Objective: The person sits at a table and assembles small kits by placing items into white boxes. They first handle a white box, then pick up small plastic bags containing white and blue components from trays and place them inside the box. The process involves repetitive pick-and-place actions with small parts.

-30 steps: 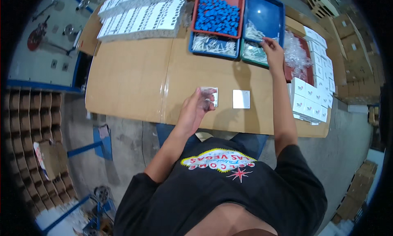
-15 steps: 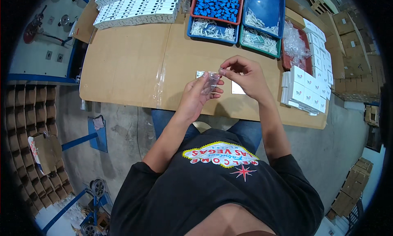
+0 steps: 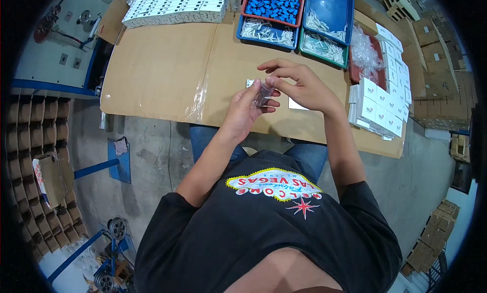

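My left hand point(image 3: 241, 110) is closed on a small clear plastic bag point(image 3: 263, 95), thumb on the near side and fingers behind it. My right hand point(image 3: 306, 88) meets the bag's upper edge, thumb and a finger drawn together there while the other fingers reach out above. Whether anything lies inside the bag is too small to tell. Under my right wrist a flat white piece point(image 3: 297, 104) lies on the cardboard. A second small white piece point(image 3: 249, 83) shows just beyond my left thumb.
A cardboard-covered table point(image 3: 152, 74) spans the front. At the back stand a red tray of blue parts point(image 3: 272, 3), blue point(image 3: 284, 43) and green point(image 3: 324, 57) trays of white sticks, and a red tray with clear bags point(image 3: 366, 54). White boxes are stacked right point(image 3: 378, 110) and back left point(image 3: 177, 8).
My right hand has come left and closer to my left hand, at the bag's upper edge. Its outer fingers have stretched out. The bag stays in my left hand.
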### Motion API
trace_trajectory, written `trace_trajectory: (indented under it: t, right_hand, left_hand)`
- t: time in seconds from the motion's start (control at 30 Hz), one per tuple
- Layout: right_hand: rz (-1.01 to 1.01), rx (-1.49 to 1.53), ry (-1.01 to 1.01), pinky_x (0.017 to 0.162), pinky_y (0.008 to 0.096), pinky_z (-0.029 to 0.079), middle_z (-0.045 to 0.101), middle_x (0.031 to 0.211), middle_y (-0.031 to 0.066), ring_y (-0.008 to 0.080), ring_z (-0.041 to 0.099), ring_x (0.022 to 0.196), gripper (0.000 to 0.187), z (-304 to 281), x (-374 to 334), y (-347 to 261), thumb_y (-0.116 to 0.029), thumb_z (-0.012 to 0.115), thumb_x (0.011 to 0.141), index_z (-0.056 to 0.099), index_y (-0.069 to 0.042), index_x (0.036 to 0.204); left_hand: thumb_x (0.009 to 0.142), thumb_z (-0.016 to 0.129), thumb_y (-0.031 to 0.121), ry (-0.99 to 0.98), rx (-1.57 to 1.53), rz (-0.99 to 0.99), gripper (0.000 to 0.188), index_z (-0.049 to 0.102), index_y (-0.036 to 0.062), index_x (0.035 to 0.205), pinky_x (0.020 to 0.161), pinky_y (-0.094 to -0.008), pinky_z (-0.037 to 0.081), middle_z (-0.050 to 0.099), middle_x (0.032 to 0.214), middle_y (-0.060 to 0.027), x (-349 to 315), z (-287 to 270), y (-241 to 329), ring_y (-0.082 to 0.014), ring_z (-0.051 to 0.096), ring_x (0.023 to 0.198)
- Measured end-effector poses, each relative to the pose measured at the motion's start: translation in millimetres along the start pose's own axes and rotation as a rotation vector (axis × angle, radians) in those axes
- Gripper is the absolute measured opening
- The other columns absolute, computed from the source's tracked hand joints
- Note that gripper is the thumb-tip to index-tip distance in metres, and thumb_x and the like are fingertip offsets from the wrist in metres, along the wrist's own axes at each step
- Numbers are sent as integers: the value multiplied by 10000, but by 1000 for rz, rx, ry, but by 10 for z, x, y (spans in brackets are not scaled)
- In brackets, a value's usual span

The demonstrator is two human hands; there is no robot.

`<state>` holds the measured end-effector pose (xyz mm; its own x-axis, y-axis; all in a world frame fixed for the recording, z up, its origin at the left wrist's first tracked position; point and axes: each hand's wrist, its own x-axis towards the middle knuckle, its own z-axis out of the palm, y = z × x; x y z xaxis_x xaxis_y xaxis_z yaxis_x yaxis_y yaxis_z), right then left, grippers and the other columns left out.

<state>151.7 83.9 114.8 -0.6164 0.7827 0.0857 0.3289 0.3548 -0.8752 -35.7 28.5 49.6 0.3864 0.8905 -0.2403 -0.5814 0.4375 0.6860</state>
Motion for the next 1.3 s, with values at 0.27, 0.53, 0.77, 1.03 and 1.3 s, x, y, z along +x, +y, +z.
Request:
trace_trajectory:
  t: [0.27, 0.53, 0.77, 1.03, 1.3]
  right_hand:
    - [-24, -172, -86, 1004, 419, 456, 619, 1318, 206, 354, 585, 1188, 409, 48, 31, 69, -343, 540, 1020, 726, 21, 1014]
    - [128, 131, -112, 1004, 379, 453, 562, 1414, 182, 286, 548, 1245, 538, 107, 48, 124, -416, 450, 1065, 703, 58, 1030]
    - [100, 57, -196, 1003, 379, 457, 542, 1435, 193, 275, 545, 1255, 545, 168, 86, 207, -434, 438, 1065, 715, 36, 1058]
    - [358, -68, 90, 857, 388, 534, 732, 1028, 186, 281, 705, 957, 341, -245, 325, 1075, -292, 598, 987, 711, 27, 1036]
    - [130, -1065, 519, 743, 500, 521, 707, 880, 193, 384, 655, 840, 135, -590, 875, 2561, -66, 601, 817, 707, -5, 873]
  left_hand:
    - [1054, 472, 419, -2, 38, 4, 458, 601, 4, 1199, 825, -356, 547, 689, 1062, -119, 20, -33, -92, -227, 689, 939]
    - [1056, 463, 421, 4, -12, -32, 447, 612, 15, 1171, 829, -372, 548, 690, 1067, -122, 49, -54, -99, -242, 687, 950]
    - [1065, 447, 390, 27, 11, -35, 415, 615, 25, 1170, 813, -364, 547, 688, 1068, -119, 101, -135, -180, -215, 681, 943]
    - [1058, 467, 396, 190, 87, -107, 414, 628, 32, 1174, 804, -334, 518, 663, 1024, -82, 90, -439, -297, -175, 642, 904]
    - [1064, 452, 408, 197, 140, -217, 445, 631, 22, 1195, 816, -316, 497, 651, 1044, -66, -38, -551, -509, -153, 618, 900]
